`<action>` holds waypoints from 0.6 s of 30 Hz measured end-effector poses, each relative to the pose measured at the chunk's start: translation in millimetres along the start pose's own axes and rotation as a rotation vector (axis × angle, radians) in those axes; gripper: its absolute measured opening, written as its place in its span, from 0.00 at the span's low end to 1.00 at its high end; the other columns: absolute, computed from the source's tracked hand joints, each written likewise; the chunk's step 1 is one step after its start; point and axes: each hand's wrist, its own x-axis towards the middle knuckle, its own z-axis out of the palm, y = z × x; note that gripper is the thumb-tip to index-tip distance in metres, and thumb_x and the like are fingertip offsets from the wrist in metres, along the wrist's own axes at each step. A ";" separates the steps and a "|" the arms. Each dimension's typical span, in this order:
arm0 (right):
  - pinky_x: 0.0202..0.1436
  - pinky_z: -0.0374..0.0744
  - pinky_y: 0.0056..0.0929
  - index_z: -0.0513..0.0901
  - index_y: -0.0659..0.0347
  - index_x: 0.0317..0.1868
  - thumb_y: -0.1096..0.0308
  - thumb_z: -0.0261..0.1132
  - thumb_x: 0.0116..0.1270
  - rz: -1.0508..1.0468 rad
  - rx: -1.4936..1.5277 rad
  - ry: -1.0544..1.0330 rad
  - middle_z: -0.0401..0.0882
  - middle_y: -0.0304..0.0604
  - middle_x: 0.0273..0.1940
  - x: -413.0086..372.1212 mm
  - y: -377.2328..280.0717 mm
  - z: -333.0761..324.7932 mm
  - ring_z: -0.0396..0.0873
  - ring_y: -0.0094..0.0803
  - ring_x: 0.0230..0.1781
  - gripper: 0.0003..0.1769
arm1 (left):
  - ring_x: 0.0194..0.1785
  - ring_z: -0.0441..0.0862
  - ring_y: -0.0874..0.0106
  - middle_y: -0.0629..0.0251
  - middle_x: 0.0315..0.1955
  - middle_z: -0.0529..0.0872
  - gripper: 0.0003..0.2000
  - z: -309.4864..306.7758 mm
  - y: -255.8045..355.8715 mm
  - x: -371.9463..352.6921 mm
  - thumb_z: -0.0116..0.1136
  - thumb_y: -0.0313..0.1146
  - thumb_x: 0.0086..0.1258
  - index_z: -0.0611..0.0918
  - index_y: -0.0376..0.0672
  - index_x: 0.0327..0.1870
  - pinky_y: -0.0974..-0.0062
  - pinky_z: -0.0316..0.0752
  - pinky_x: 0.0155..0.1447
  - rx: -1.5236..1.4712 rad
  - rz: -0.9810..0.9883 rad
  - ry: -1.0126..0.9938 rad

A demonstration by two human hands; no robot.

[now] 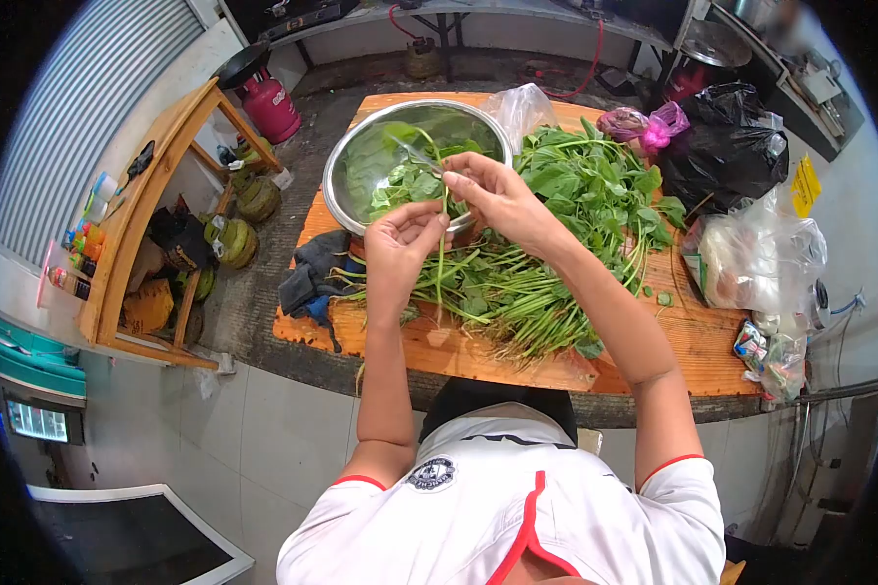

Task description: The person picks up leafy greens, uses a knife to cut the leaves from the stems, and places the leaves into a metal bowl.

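My left hand (405, 244) is closed, pinching a long green stem of leafy vegetable (441, 268) that hangs upright between my hands. My right hand (493, 195) is closed beside the upper part of the stem. From its fingers a thin grey blade (418, 152), seemingly a small knife, points up and left; its handle is hidden. Just beyond both hands stands a wide metal bowl (338, 185) with picked green leaves inside. Right of the bowl, a large heap of leafy greens (585, 195) spreads over the wooden table (688, 336), with cut stem ends toward me.
A dark cloth (317, 276) lies at the table's left edge. On the right are a black plastic bag (727, 151), a pink bag (658, 127) and clear bags (756, 253). A wooden shelf (132, 224) and a pink gas cylinder (268, 107) stand to the left.
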 end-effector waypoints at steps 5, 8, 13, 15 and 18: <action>0.21 0.64 0.15 0.75 0.58 0.53 0.52 0.59 0.72 0.093 0.040 0.044 0.67 0.28 0.27 4.7 0.3 2.3 0.63 0.12 0.22 0.20 | 0.31 0.83 0.78 0.60 0.30 0.86 0.11 -5.2 -1.3 -4.6 0.62 0.22 0.63 0.81 0.26 0.45 0.84 0.78 0.36 0.084 -0.011 0.030; 0.22 0.63 0.14 0.75 0.56 0.51 0.52 0.59 0.71 0.145 0.120 0.052 0.68 0.27 0.29 6.3 4.9 4.0 0.64 0.11 0.23 0.17 | 0.30 0.83 0.78 0.60 0.30 0.86 0.11 -8.4 -2.1 -3.7 0.62 0.21 0.63 0.82 0.26 0.45 0.84 0.78 0.36 0.088 0.002 0.047; 0.22 0.63 0.14 0.75 0.54 0.46 0.53 0.59 0.72 0.223 0.207 0.074 0.68 0.26 0.31 6.7 3.4 7.4 0.64 0.12 0.24 0.14 | 0.30 0.84 0.78 0.59 0.30 0.87 0.11 -8.9 -0.6 -4.4 0.62 0.21 0.63 0.82 0.26 0.45 0.84 0.78 0.36 0.127 0.003 0.058; 0.22 0.62 0.13 0.75 0.54 0.45 0.54 0.59 0.72 0.260 0.250 0.095 0.69 0.27 0.31 7.1 3.4 9.6 0.64 0.12 0.24 0.13 | 0.30 0.84 0.78 0.59 0.30 0.87 0.11 -8.7 -0.9 -4.2 0.62 0.21 0.63 0.82 0.26 0.45 0.84 0.78 0.36 0.124 0.001 0.063; 0.20 0.60 0.13 0.74 0.54 0.45 0.54 0.59 0.71 0.291 0.286 0.093 0.69 0.28 0.31 6.4 0.8 9.3 0.63 0.12 0.23 0.13 | 0.30 0.84 0.78 0.59 0.30 0.87 0.11 -9.3 -1.4 -4.5 0.62 0.21 0.63 0.82 0.26 0.46 0.84 0.79 0.36 0.128 -0.010 0.057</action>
